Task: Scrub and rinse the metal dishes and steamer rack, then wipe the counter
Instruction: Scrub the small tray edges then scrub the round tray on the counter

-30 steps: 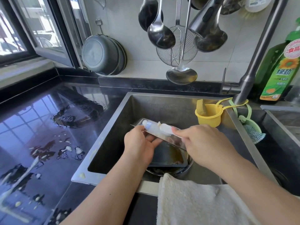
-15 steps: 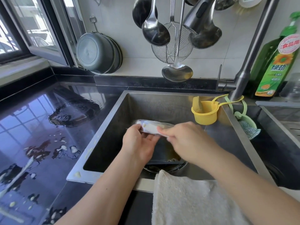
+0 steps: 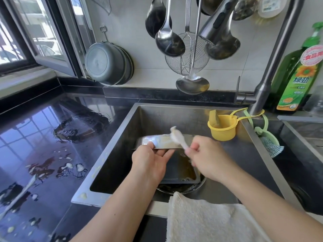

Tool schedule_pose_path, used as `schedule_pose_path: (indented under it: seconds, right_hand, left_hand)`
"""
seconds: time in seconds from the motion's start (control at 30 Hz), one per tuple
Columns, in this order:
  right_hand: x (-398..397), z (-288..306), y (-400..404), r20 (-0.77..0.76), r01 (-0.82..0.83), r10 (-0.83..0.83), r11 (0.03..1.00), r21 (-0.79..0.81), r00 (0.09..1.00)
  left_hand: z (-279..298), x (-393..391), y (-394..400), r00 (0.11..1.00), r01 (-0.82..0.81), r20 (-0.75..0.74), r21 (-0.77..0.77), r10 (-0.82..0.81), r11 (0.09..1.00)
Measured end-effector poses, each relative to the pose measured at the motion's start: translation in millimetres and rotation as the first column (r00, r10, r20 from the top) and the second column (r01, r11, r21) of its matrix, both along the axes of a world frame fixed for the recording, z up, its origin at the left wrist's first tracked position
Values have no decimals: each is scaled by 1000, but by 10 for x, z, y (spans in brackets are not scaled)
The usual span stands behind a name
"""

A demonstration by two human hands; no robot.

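Rectangular shiny metal tray (image 3: 157, 143) looked smooth & reflective, w/ greasy brown film on its inside. Brushed stainless-steel sink (image 3: 122, 137) was duller, satin grey. Black stone tabletop (image 3: 43, 137) was high-gloss, mirror-like, wet in patches. Cream terry cloth towel (image 3: 201, 222) looked rough, nubby, matt. Small yellow plastic cup (image 3: 222, 130) was smooth, semi-matt. Hanging polished steel ladles (image 3: 169, 42) were glossy; round wire-mesh skimmer (image 3: 187, 62) was fine metal lattice. Green plastic detergent bottle (image 3: 297, 79) was translucent w/ glossy label.

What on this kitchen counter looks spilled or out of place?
Puddles of water and pale, foamy blobs lie spilled across the black counter left of the sink; it has not yet been wiped.
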State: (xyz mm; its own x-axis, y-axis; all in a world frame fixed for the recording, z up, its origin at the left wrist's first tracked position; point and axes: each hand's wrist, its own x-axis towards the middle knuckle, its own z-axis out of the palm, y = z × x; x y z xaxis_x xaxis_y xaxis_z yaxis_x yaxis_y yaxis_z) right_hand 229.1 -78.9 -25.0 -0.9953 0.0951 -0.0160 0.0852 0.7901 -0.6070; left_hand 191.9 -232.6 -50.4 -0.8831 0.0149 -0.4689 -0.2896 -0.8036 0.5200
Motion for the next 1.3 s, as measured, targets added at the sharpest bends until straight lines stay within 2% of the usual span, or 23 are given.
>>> schedule_pose_path:
  seconds: [0.07, 0.2, 0.4, 0.5, 0.57, 0.67, 0.77, 0.93, 1.0, 1.1, 1.17, 1.3]
  right_hand:
    - [9, -23, -83, 22, -50, 50, 998, 24, 999]
    - [-51, 19, 40, -23, 104, -103, 990, 97, 994]
    - [-9, -11, -129, -37, -12, 17, 991, 133, 999]
    - [-36, 61, 58, -51, 97, -91, 984, 149, 995]
    - [-19, 55, 112, -54, 113, -106, 980, 163, 993]
    - [49, 39, -87, -58, -5, 14, 989, 149, 998]
    - [92, 27, -216, -84, -75, 95, 974, 212, 992]
    - [33, 69, 65, -82, 78, -62, 975, 209, 995]
    - [29, 80, 37, -94, 59, -40, 976, 212, 995]
    - [69, 63, -155, -96, -56, 77, 978, 200, 992]
    - [70, 58, -166, -90, -55, 74, 979, 198, 993]
    - [-28, 77, 132, -49, 77, -69, 978, 195, 996]
  left_hand:
    - [-25, 6, 20, 1000, 11, 21, -30, -11, 999]
    - [-45, -1, 18, 1000, 12, 21, -27, -12, 1000]
    - [-102, -61, 33, 999, 48, 19, -77, -47, 996]
    - [-27, -43, -29, 1000, 5, -29, -23, -5, 1000]
    - [47, -7, -46, 997, -18, -71, 27, 20, 999]
    - [50, 50, 62, 993, 78, -93, 59, -73, 995]
    - [21, 46, 92, 986, 142, -92, 52, -137, 988]
    - [112, 34, 2, 983, 112, -160, 122, -92, 986]
    - [125, 58, 51, 978, 142, -166, 74, -128, 987]
    - [100, 104, 120, 970, 192, -143, -47, -197, 980]
    - [97, 103, 108, 978, 165, -122, -50, -170, 985]
    - [142, 61, 33, 989, 39, -144, 49, -32, 998]
